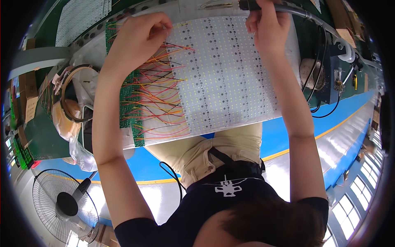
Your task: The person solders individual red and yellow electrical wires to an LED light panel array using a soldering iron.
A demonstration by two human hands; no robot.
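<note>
A large white LED panel lies across the workbench above my lap. Along its left side runs a green circuit board strip, joined to the panel by several red, yellow and black wires. My left hand rests at the panel's upper left corner, its fingertips pinched on a thin wire there. At the panel's top edge, my right hand is closed around a black-handled tool. A grey hose runs from the tool to the right. The tool's tip is hidden.
Tape rolls and plastic bags sit at the bench's left. Another white LED panel lies at the top left. Black cables and fixtures stand at the right. A floor fan stands on the blue floor, lower left.
</note>
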